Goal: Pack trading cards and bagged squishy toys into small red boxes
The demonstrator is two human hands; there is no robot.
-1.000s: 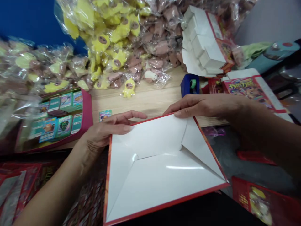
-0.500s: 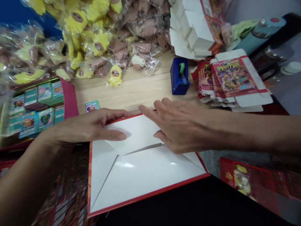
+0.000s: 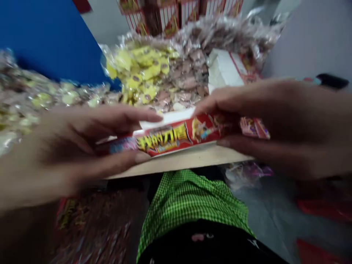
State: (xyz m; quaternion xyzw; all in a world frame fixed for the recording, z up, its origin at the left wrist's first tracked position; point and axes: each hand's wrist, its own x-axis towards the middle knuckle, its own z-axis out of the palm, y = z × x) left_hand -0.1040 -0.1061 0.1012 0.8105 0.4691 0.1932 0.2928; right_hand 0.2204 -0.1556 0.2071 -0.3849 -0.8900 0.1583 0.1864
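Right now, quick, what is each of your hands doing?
Left hand: closed, holding the left end of the red box.
Right hand: closed, holding the right end of the same box.

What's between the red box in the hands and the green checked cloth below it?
In the head view, the edge of the light wood table lies between the red printed box and the green checked cloth.
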